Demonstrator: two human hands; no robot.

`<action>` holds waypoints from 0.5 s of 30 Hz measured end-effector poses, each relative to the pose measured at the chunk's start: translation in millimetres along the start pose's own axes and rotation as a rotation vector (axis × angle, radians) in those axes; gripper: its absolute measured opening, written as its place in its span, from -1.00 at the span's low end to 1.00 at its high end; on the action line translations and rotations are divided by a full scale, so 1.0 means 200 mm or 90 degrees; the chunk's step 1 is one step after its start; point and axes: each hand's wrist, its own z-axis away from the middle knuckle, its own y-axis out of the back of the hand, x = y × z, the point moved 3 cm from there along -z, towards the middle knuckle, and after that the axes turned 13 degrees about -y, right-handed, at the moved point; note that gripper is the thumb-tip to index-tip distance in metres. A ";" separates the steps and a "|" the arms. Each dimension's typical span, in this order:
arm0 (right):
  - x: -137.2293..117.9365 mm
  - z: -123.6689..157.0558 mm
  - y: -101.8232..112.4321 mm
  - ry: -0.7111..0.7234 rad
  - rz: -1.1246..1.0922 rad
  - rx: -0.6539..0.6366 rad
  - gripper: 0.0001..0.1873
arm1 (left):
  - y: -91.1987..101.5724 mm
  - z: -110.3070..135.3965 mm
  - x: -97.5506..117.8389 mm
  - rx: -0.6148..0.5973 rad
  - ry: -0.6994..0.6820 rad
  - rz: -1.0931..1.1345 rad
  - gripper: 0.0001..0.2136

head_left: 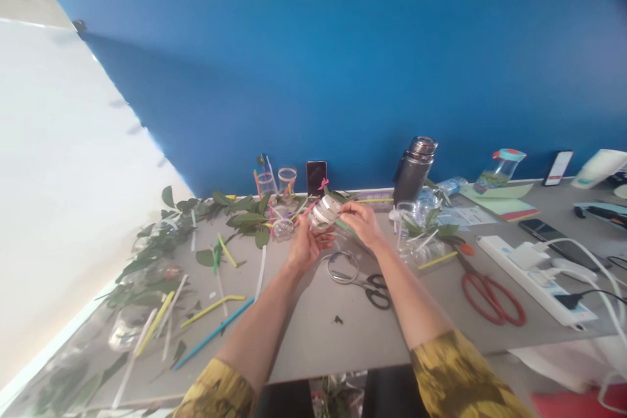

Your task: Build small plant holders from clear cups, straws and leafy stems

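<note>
Over the middle of the table, my left hand (307, 245) cradles a see-through plastic container (323, 214) wrapped with white bands, held tilted. A pink straw piece (324, 184) and a green leaf show at its top. My right hand (361, 221) is closed in a pinch at the container's right side; whatever lies between its fingertips is too small to make out. Below the hands lie a roll of see-through tape (343, 268) and black-handled scissors (376, 290). Behind them a phone (316, 176) leans upright against the blue panel (313, 78).
Leaves (247, 219), a blue straw (214, 333) and yellow straws (211, 310) are scattered on the left. At right are a dark thermos (415, 173), red-handled scissors (494, 298), a power strip (536, 284) with cables, and a lidded bottle (499, 170). Plastic cups (287, 179) stand at the back.
</note>
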 end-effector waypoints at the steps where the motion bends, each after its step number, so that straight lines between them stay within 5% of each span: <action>1: 0.00 0.00 0.00 -0.009 -0.001 0.003 -0.81 | 0.00 0.00 0.00 -0.011 -0.005 0.003 -0.32; 6: 0.03 -0.01 0.01 -0.036 -0.028 0.021 -0.80 | 0.01 0.01 0.00 -0.012 -0.035 -0.006 -0.53; 11: 0.07 -0.05 0.01 -0.052 -0.180 0.063 -0.56 | -0.01 0.02 0.05 0.003 -0.067 0.062 -0.65; 15: 0.08 -0.05 0.02 -0.066 -0.220 0.135 -0.67 | -0.10 0.10 0.12 -0.117 -0.056 0.135 -0.55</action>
